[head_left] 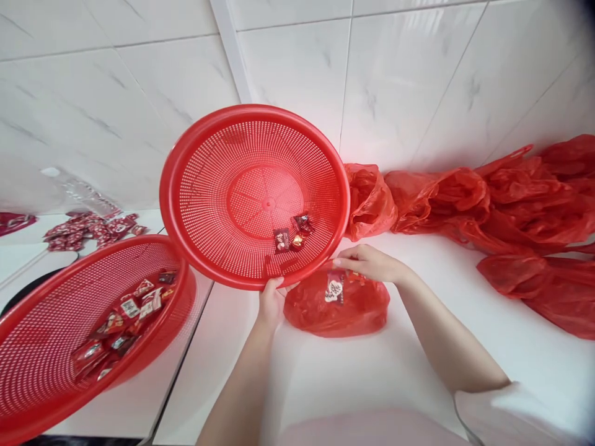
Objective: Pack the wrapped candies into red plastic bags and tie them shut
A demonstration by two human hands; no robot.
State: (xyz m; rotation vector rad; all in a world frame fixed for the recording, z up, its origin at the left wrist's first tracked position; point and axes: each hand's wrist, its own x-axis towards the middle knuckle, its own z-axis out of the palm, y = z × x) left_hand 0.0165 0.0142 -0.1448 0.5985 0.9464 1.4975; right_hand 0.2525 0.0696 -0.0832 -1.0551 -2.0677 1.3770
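Observation:
My left hand grips the lower rim of a round red perforated basket, which is tipped up on edge toward me. Three wrapped candies lie low inside it. My right hand pinches the top edge of a small red plastic bag lying on the white surface just below the basket's rim. A dark red wrapped candy with a white heart mark shows inside the bag.
A second red basket with several wrapped candies stands at the lower left. More candies lie heaped at the back left. Crumpled red plastic bags line the white tiled wall at the right.

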